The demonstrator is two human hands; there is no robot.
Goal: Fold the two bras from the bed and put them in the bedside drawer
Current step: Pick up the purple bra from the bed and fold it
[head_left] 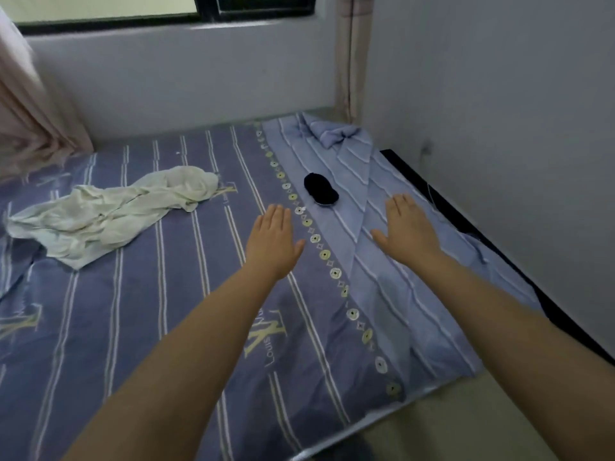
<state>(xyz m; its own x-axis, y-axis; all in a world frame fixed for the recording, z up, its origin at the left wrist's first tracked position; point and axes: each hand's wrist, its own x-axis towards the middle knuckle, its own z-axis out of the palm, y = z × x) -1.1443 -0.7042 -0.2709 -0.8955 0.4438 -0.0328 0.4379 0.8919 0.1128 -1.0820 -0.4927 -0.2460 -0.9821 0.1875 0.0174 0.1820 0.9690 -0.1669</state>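
A small black bundle (pixel 320 189), possibly a folded bra, lies on the light blue striped part of the bed (pixel 133 327). My left hand (pixel 273 242) hovers flat and open over the sheet, a little below and left of the bundle. My right hand (pixel 406 227) is also flat and open, just right of and below it. Neither hand touches the bundle or holds anything. No drawer is in view.
A crumpled white garment (pixel 109 214) lies on the left of the bed. A knotted blue cloth (pixel 336 136) sits at the far corner. A dark bed edge (pixel 499 247) runs along the right wall. Pink curtains (pixel 30 111) hang at the left below a window.
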